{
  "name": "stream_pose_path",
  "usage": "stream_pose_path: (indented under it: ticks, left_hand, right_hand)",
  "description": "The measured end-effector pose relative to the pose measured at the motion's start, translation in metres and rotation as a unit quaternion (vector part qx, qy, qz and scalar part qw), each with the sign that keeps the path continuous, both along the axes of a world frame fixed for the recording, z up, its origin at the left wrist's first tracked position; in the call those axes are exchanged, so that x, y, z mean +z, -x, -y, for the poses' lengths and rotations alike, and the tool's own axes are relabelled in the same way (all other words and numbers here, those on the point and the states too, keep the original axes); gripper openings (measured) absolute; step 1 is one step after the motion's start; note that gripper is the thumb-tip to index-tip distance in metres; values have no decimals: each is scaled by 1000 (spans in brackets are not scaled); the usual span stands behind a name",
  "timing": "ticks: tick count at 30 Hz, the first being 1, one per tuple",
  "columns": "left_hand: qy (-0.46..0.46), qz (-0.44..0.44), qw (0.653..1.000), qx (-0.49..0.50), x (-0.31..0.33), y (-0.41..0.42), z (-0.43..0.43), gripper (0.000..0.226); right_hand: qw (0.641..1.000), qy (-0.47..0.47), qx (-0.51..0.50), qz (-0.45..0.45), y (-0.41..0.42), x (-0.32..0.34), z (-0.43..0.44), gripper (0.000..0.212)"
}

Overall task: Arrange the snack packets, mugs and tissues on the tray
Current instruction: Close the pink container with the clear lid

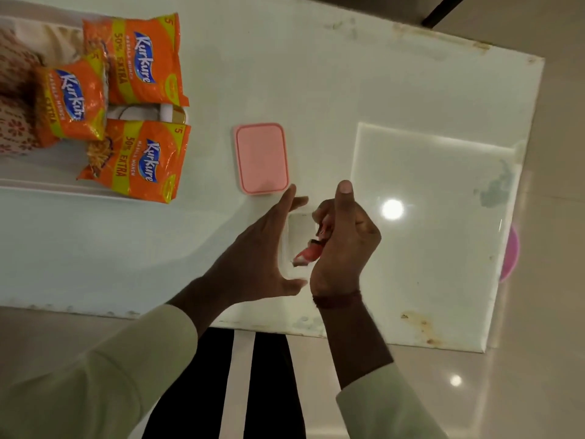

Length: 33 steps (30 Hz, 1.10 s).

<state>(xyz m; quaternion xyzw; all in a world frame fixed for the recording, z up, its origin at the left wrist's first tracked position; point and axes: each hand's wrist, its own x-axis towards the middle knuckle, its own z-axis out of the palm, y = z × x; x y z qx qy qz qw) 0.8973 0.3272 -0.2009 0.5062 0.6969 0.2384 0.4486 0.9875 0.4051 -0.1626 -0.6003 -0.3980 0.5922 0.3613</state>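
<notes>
Three orange snack packets lie on the white tray [47, 189] at the far left: a far one [136, 58], a smaller middle one [71, 96] and a near one [139, 160]. Something white with a gold edge [142, 112] shows between them. Floral-patterned things [12, 90] sit at the tray's left edge, cut off by the frame. Near the table's front, my left hand [253, 248] brackets a small clear box [299, 236], fingers at its far end and thumb at its near end. My right hand [342, 245] pinches a small red-and-white packet [308, 253] over that box.
A pink rectangular lid [262, 158] lies flat just beyond my hands. A square glass pane [437, 217] covers the table's right part. A pink round object [510, 253] pokes out past the right edge. The table's front edge runs close to my wrists.
</notes>
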Motion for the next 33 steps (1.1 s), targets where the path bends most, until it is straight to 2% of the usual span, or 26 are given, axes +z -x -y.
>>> stream_pose_path:
  ticks: [7,11,13,15,18,19,20,21,24,25,29,33]
  left_hand:
    - [-8,-15,1000,-3,-2,0,1,135]
    - [-18,-56,998,-21,-2,1,4,135]
    - [-13,-63,998,-26,-1,3,8,136]
    - [-3,-55,998,-29,0,6,15,138]
    - [16,-38,999,-22,3,9,26,139]
    - [19,-45,999,-19,5,10,29,138]
    - [22,-53,998,-17,6,11,31,138]
    - [25,-57,998,-18,6,12,34,136]
    - [25,-57,998,-26,3,17,40,133]
    - [22,-56,998,-27,3,19,41,133]
    - [16,-29,999,-19,-3,21,42,131]
    - [27,-18,999,3,-11,18,49,132]
  right_hand:
    - [999,-33,37,-1,-10,3,3,47]
    - [999,-31,24,28,-18,2,1,47]
    - [996,-62,31,56,-13,4,-6,44]
    - [987,-106,69,97,0,6,-16,39]
    - [958,-143,185,166,27,7,-36,21]
    - [937,-158,239,199,37,7,-43,16]
    - [906,-180,299,241,47,6,-49,20]
    - [861,-205,365,289,54,2,-55,32]
    - [693,-263,532,410,77,-7,-67,71]
    - [654,-272,562,427,83,-10,-69,81]
    - [572,-271,621,462,100,-22,-76,104]
    - [547,-258,629,489,105,-26,-80,114]
